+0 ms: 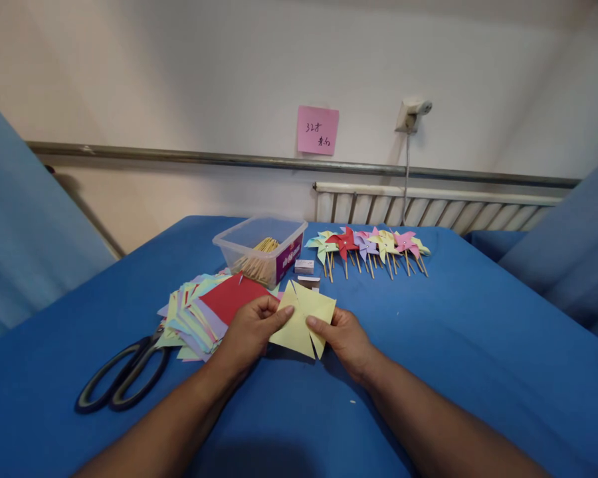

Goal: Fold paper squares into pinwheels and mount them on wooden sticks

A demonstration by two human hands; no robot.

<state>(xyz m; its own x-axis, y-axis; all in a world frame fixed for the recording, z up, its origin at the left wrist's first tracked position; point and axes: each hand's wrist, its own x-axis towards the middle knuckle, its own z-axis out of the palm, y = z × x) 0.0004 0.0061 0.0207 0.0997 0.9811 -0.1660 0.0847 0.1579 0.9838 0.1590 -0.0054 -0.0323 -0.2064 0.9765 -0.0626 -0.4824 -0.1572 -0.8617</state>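
Note:
Between my hands is a yellow paper square (303, 307) with slits cut in from its corners. My left hand (256, 325) pinches its left side, thumb on top. On the right side my right hand (346, 338) grips it the same way, thumb near the middle. Left of the square lies a fanned pile of coloured paper squares (194, 315), with a red paper square (236, 297) on top. Scissors with dark handles (129, 372) rest beside the pile, their blades hidden under the paper.
A clear plastic box (239, 249) of wooden sticks (259, 259) stands behind the pile. Small boxes (303, 266) sit next to it. Several finished paper pinwheels (363, 247) lie in a row at the back right of the blue-covered table (458, 345).

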